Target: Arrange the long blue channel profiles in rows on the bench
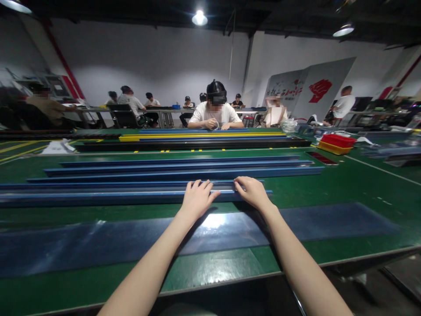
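A long blue channel-shaped strip (98,198), with raised edges along both sides, lies across the green table in front of me. My left hand (198,198) rests over it with fingers apart, fingertips at the far edge and thumb stretched along the near edge. On the same strip, close to its right end, my right hand (252,191) is closed, its fingers bent over the far side and its thumb at the near side. A flat, shiny clear-blue sheet (309,221) lies nearer to me, beneath my forearms.
Several more blue strips (184,173) lie just beyond, then black strips (197,144) and yellow strips (204,136). A phone (321,158) and a red bin (337,141) are at the right. A co-worker (215,112) sits opposite. The table's front edge (217,283) is near me.
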Demonstrator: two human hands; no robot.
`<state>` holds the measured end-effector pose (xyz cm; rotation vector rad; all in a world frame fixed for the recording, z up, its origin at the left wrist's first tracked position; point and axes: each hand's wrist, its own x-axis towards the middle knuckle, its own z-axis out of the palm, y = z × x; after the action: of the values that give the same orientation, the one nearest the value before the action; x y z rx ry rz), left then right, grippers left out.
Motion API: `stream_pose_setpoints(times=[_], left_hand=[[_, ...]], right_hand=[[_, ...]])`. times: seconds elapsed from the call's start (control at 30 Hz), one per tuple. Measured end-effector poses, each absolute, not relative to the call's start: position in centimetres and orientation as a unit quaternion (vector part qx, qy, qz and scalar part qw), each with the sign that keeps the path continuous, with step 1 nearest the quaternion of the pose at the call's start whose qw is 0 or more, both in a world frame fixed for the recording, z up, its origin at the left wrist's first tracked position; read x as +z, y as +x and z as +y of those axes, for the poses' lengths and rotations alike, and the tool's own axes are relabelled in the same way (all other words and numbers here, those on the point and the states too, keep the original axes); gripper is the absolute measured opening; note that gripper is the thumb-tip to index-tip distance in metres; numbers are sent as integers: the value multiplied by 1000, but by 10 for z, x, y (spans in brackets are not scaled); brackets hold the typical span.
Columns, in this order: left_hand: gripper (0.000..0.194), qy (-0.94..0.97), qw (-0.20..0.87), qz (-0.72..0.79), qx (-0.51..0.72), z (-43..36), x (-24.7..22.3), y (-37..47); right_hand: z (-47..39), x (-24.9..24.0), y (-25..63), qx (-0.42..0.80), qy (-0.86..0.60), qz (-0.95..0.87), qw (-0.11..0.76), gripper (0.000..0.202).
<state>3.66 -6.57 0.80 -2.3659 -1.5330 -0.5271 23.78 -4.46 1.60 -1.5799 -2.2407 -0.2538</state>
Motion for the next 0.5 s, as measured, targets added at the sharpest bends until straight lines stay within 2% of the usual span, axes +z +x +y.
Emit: stream_pose_setpoints(times=[0.5], left_hand=[[41, -789, 167, -560, -192, -67, 7, 37]], right_hand=[[-46, 17, 239, -114, -596, -768, 204, 28]])
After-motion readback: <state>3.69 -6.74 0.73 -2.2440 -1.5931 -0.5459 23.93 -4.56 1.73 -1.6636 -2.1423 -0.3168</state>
